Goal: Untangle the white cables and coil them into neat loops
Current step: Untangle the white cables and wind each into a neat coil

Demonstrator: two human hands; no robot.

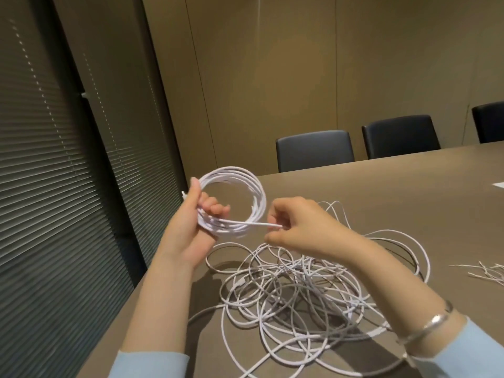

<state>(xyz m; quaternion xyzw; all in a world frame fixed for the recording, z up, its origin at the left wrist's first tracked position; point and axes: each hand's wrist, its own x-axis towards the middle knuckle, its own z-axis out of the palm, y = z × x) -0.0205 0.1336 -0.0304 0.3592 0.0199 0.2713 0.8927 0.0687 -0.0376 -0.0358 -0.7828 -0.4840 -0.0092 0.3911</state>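
White cable is nearly wound into one coil [240, 203] that I see gripped in the left hand [191, 214], the right hand [297, 225] fingers pinching its free end, while a big tangle [300, 290] waits on the surface [395, 192].

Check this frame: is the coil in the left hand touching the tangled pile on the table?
Apart. The head view shows the coil held up in the left hand, bare table visible through and below it, above the tangled pile.
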